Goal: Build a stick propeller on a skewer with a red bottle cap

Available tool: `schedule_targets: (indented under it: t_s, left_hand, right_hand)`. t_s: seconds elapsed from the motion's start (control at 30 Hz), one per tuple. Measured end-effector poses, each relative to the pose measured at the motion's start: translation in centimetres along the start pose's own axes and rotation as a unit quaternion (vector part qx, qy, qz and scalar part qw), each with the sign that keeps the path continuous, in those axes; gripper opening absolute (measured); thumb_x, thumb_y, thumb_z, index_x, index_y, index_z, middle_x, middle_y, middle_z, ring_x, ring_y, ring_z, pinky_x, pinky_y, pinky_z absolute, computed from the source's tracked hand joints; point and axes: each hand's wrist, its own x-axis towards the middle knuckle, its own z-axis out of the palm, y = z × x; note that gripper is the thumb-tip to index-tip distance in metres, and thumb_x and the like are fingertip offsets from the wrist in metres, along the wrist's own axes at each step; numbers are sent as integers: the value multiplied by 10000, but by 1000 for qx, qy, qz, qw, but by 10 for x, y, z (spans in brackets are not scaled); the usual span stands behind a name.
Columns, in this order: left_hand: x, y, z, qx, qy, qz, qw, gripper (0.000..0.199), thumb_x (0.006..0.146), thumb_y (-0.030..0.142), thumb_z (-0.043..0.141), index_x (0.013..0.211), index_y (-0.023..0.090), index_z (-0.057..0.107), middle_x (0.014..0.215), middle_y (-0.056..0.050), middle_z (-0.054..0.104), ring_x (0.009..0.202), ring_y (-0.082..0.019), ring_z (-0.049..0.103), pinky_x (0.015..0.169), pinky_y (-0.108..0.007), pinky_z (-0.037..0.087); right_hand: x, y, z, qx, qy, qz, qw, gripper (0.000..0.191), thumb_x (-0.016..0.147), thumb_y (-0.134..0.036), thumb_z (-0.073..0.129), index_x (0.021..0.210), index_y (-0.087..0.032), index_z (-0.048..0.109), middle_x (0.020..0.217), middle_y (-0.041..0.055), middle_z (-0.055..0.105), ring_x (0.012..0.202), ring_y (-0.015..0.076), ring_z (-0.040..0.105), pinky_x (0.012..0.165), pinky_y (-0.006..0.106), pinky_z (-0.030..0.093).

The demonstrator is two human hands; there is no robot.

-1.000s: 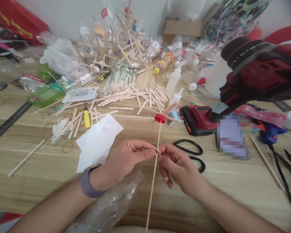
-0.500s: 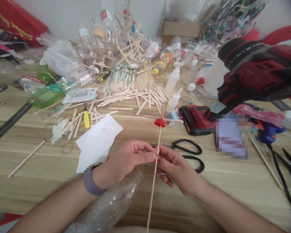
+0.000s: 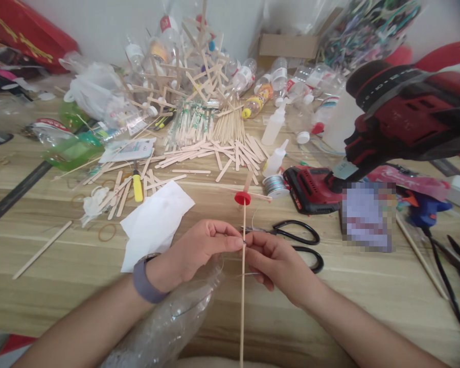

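My left hand point(image 3: 209, 243) pinches a long, thin wooden skewer point(image 3: 243, 306) at a small dark band of thread wound around it. My right hand point(image 3: 274, 258) has its fingertips closed at the same spot from the other side. A fine strand of thread point(image 3: 249, 274) runs beside the right fingers, and another loops up above them. Near the skewer's far end sits a red bottle cap point(image 3: 243, 198), with flat craft sticks point(image 3: 258, 193) crossed behind it. Black-handled scissors point(image 3: 297, 231) lie just beyond my right hand, partly covered by it.
White paper point(image 3: 157, 225) lies left of my hands. Farther back are a thread spool point(image 3: 275, 186), glue bottles point(image 3: 274, 122), loose craft sticks point(image 3: 199, 153) and plastic bottles. A red cordless drill point(image 3: 398, 112) stands at right. A clear plastic bottle point(image 3: 176, 317) is under my left forearm.
The skewer has swung from a slant to nearly upright in view, its capped end shifting left. Both hands have moved slightly left with it, and the spool is more exposed.
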Motion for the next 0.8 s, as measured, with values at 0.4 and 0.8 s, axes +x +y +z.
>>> schedule_targets:
  t_s: [0.4,0.8]
  left_hand:
    - [1,2,3,65,37,-41,996,136,676,281,660,628,170,598,446,88,428,436,-69,294,483,-243,190]
    - [2,4,-3,103,10,-44,994,168,649,308,631,600,169,549,501,82,395,467,-71,261,474,-262,134]
  right_hand:
    - [-11,-3,-4,-363,192,-323,852,96,871,-189,538,821,-199,620,646,-15,562,502,104,477,458,217,368]
    - [-10,-5,3,-362,139,-326,862,82,806,-130,621,817,-204,589,687,-17,605,613,122,588,572,218,465]
